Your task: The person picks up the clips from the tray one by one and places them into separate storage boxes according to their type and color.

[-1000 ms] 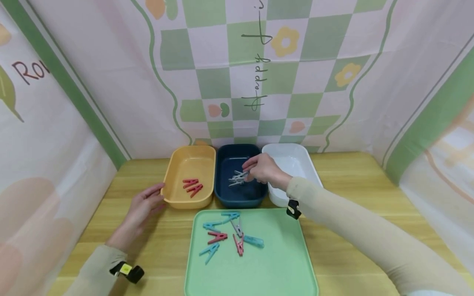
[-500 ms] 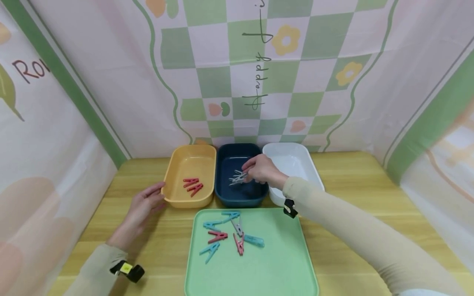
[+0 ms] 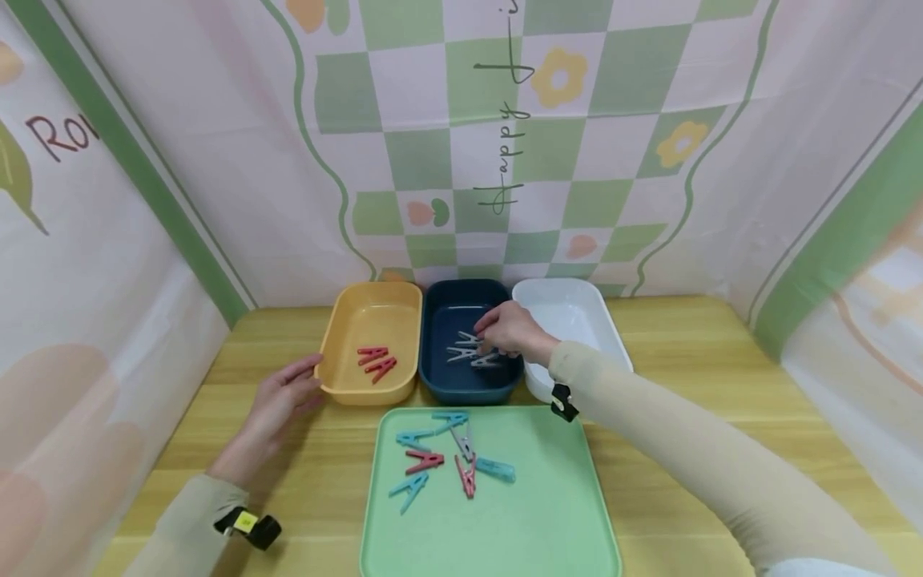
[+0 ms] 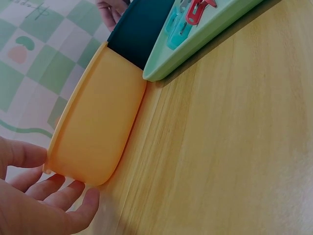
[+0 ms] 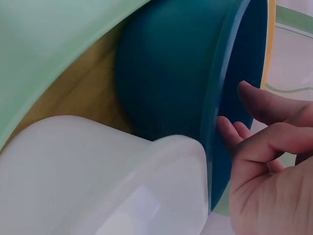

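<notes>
My right hand [image 3: 513, 330] hovers over the navy bin [image 3: 470, 395], thumb and fingers apart and holding nothing visible. Below it, on the bin floor, lie grey clothespins [image 3: 461, 353], partly covered by the fingers. In the right wrist view the fingertips [image 5: 247, 93] reach past the navy rim. With its fingers spread, my left hand [image 3: 280, 401] touches the left end of the yellow bin [image 3: 371, 312]; in the left wrist view its thumb meets the rim and the other fingers lie against the outer wall. Red clothespins [image 3: 380, 369] rest inside that bin.
A green tray [image 3: 534, 529] in front bears blue clothespins [image 3: 409, 490], red clothespins [image 3: 424, 461] and a grey clothespin [image 3: 465, 443]. The white bin [image 3: 566, 308] stands right of the navy one, under my right forearm. A patterned cloth [image 3: 490, 144] hangs behind.
The grey clothespin at my right fingers has been let go and now lies apart on the navy bin floor. My left hand stays at the yellow bin.
</notes>
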Available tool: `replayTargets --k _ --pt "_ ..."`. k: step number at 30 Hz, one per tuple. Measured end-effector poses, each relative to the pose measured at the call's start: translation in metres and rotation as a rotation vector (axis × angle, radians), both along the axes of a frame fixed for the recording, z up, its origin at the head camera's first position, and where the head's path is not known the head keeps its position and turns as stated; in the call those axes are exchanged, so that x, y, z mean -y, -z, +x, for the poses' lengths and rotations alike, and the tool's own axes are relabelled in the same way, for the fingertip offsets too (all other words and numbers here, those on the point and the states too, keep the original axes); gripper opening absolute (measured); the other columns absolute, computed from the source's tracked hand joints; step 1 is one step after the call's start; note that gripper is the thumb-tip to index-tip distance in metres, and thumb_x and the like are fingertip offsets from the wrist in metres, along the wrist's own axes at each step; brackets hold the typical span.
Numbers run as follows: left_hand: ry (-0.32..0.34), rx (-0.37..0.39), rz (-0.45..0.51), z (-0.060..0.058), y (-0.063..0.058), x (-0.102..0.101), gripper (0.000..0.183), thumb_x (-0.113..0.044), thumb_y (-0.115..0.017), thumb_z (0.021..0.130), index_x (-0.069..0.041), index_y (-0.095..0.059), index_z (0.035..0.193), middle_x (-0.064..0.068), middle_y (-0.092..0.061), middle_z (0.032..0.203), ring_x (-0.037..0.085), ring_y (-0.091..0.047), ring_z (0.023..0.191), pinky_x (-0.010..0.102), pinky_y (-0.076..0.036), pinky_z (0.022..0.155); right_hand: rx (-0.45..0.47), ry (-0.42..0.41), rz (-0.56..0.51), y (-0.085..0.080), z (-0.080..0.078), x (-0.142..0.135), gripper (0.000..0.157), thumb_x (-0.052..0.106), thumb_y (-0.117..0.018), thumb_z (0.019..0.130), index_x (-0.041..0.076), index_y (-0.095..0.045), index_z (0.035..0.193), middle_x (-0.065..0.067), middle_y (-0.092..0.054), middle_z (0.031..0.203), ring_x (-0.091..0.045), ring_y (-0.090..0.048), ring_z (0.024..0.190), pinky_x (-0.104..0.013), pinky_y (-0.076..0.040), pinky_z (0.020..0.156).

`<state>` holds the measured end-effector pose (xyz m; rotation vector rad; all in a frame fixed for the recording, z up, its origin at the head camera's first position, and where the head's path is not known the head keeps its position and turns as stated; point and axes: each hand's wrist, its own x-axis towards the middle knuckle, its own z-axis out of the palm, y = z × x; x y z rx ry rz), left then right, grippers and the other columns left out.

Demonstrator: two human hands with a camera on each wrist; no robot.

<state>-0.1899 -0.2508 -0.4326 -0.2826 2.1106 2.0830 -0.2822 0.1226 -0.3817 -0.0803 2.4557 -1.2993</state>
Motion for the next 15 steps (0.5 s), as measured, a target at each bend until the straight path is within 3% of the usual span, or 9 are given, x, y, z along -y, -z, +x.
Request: replayTargets --k 4,8,11,15 --pt "0.002 -0.001 0.007 0.0 0.001 -0.001 0.059 0.001 -0.052 0.105 0.001 -0.034 0.161 0.02 -0.033 0.167 0.024 -0.054 0.136 0.037 -0.05 0.111 -0.013 0.012 -0.022 -0.004 0.003 -0.004 0.039 -0.003 -0.075 0.092 -0.003 -0.07 0.13 -0.019 -0.073 0.124 -0.011 -0.04 0.046 -0.023 -0.03 0.043" --pt "0.006 0.0 0.012 0.0 0.0 -0.001 0.059 0.001 -0.052 0.106 0.0 -0.034 0.162 0.019 -0.032 0.168 0.032 -0.048 0.142 0.04 -0.048 0.114 -0.047 0.023 -0.04 -0.011 0.008 -0.008 0.033 -0.002 -0.074 0.093 -0.001 -0.072 0.125 -0.019 -0.074 0.122 -0.01 -0.051 0.051 -0.023 -0.028 0.043" --pt "0.009 -0.001 0.013 -0.001 -0.001 -0.001 0.059 0.001 -0.051 0.106 0.0 -0.033 0.162 0.019 -0.03 0.169 0.035 -0.044 0.145 0.041 -0.047 0.114 -0.071 0.019 -0.056 -0.016 0.017 -0.01 0.029 -0.001 -0.073 0.094 0.001 -0.074 0.122 -0.017 -0.076 0.117 -0.018 -0.069 0.071 -0.025 -0.028 0.044" --pt "0.013 -0.007 0.009 0.0 0.0 0.0 0.058 0.001 -0.051 0.106 0.001 -0.033 0.162 0.019 -0.03 0.169 0.032 -0.048 0.142 0.039 -0.049 0.113 -0.109 0.009 -0.07 -0.021 0.03 -0.012 0.027 0.004 -0.077 0.093 0.004 -0.075 0.121 -0.012 -0.077 0.111 -0.031 -0.07 0.097 -0.027 -0.036 0.048"
